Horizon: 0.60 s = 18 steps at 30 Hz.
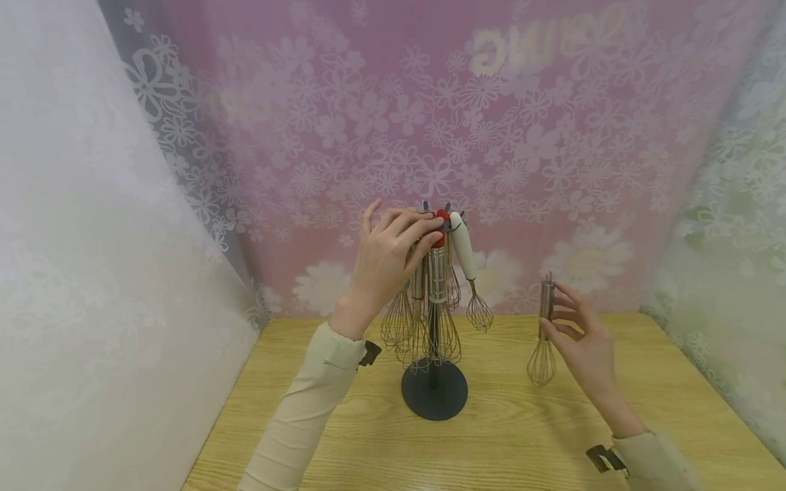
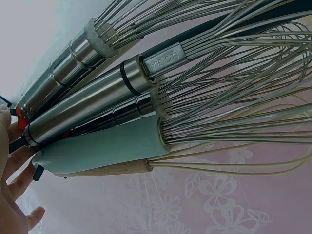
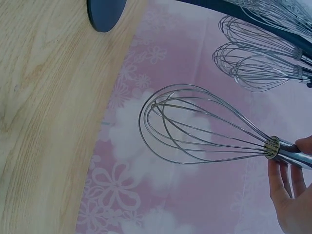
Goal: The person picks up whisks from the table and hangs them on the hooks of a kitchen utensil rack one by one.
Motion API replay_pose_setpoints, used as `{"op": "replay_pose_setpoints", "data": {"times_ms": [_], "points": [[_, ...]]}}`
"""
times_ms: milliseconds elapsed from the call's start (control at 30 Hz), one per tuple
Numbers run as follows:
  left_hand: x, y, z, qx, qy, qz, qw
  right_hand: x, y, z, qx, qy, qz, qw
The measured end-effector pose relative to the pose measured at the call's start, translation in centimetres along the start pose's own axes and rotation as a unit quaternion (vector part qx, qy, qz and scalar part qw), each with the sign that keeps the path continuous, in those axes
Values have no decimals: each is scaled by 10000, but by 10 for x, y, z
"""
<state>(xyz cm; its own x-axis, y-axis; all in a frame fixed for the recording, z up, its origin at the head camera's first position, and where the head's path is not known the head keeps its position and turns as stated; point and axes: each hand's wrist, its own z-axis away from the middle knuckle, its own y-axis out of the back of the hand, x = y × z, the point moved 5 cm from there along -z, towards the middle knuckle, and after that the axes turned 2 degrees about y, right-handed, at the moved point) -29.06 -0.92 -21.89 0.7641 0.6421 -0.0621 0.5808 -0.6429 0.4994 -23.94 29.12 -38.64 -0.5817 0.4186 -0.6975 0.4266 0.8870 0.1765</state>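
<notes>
My left hand is at the top of a black stand hung with several whisks. Its thumb and fingers pinch the red end of a steel-handled whisk; some fingers stretch out behind. In the left wrist view, fingertips show behind the handle ends, beside a teal-handled whisk and a plain steel whisk. To the right of the stand, my right hand holds a small steel whisk upright by its handle, wires downward. Its wire loops fill the middle of the right wrist view.
A white-handled whisk hangs at the stand's right side, and a wooden-handled one behind the teal one. The stand rests on a wood-grain table. A pink flowered curtain closes off the back, with pale sheets at both sides.
</notes>
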Motion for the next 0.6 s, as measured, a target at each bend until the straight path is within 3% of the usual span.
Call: {"op": "replay_pose_setpoints", "data": {"times_ms": [600], "points": [[2, 0, 0, 0, -41, -54, 10000, -17, -14, -6, -97, -25, -132, 9999]]}}
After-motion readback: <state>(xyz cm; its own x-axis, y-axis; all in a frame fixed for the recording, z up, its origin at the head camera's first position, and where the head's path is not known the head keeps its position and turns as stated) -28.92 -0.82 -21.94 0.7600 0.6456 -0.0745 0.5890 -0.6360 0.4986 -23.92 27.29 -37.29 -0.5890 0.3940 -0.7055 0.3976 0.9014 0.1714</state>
